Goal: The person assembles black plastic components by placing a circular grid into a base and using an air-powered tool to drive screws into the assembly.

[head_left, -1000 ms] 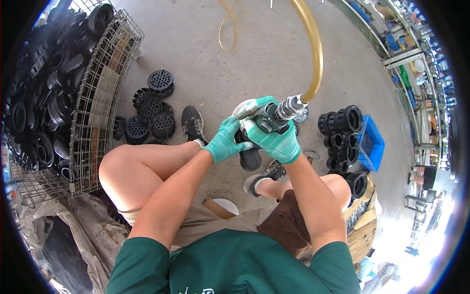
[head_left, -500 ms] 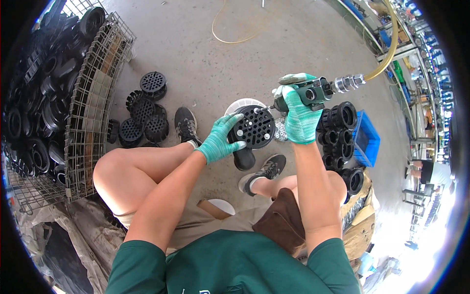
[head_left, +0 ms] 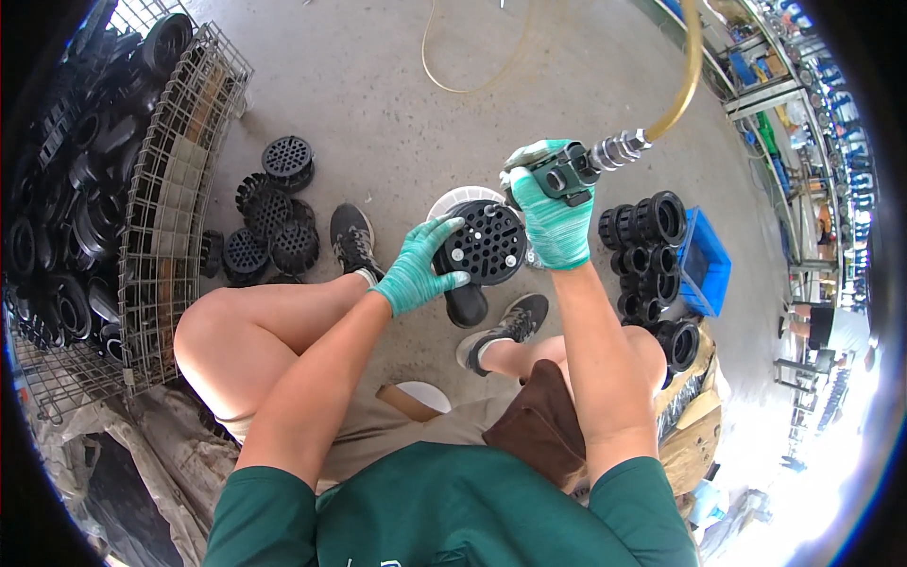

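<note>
A round black perforated grate (head_left: 484, 248) with a black pipe stub (head_left: 466, 307) below it is in front of me, between my knees. My left hand (head_left: 420, 266), in a green-and-white glove, grips the grate's left side, thumb and fingers on its rim. Light metal screw heads (head_left: 457, 254) show on its face. In my gloved right hand (head_left: 556, 227) is a dark air screwdriver (head_left: 563, 176), fingers wrapped round its body. Its bit end points left at the upper part of the grate; whether it touches a screw is hard to tell. A white round rim (head_left: 461, 197) shows behind the grate.
Black grates (head_left: 268, 210) are piled on the floor at left, beside a wire cage (head_left: 172, 203) full of black parts. Black ring fittings (head_left: 647, 250) and a blue crate (head_left: 705, 263) stand at right. A yellowish air hose (head_left: 692, 71) runs up from the tool.
My right hand and the air screwdriver have shifted left, bringing the bit end further over the grate. The hose has swung left too. My left hand keeps its hold.
</note>
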The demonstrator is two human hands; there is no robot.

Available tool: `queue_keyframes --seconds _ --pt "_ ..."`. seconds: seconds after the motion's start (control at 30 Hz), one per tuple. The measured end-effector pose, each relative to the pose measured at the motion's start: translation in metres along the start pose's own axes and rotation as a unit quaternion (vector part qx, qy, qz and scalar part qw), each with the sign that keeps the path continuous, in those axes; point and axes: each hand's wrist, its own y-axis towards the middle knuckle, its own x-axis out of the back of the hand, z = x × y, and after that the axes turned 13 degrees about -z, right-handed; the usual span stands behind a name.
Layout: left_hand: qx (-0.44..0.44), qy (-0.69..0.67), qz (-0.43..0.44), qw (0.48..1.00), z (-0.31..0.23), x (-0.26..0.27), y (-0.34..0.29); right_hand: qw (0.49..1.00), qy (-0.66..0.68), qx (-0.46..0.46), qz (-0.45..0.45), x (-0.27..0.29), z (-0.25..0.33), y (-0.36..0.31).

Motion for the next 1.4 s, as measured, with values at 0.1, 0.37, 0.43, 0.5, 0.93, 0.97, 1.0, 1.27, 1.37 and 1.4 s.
queue_keyframes --seconds 0.1,0.37,0.43,0.5,0.93,0.97,1.0,1.27,1.37,1.4 --pt "0.004 0.004 0.001 1.000 -0.001 0.003 0.000 1.000 0.001 -0.011 0.020 -0.001 -0.001 0.003" --pt "0.004 -0.016 -0.007 1.000 -0.001 0.001 0.000 0.999 -0.022 0.028 0.033 0.000 0.010 0.007" --pt "0.014 -0.010 0.007 1.000 0.001 0.002 -0.001 1.000 -0.006 -0.020 0.016 0.002 0.021 0.003" --pt "0.003 -0.033 -0.019 0.999 0.006 0.000 -0.002 0.999 0.034 0.012 -0.004 0.009 0.028 -0.006" --pt "0.023 -0.031 0.005 0.999 0.001 0.001 -0.001 0.998 0.039 -0.012 -0.042 0.048 0.021 -0.048" --pt "0.023 -0.030 0.005 0.999 0.001 0.001 -0.001 0.998 0.033 -0.006 -0.044 0.047 0.021 -0.048" --pt "0.025 -0.030 0.008 0.999 0.002 0.001 -0.001 0.999 0.033 0.001 -0.027 0.049 0.018 -0.048" --pt "0.019 -0.044 0.011 0.999 0.001 0.000 0.000 0.998 0.012 0.042 0.045 0.054 0.006 -0.051" --pt "0.028 -0.030 0.013 0.999 0.000 0.002 0.000 0.999 -0.015 0.006 0.033 0.057 0.009 -0.048" --pt "0.023 -0.024 0.012 0.999 0.000 0.003 0.000 0.999 -0.010 -0.002 0.036 0.056 0.008 -0.046"
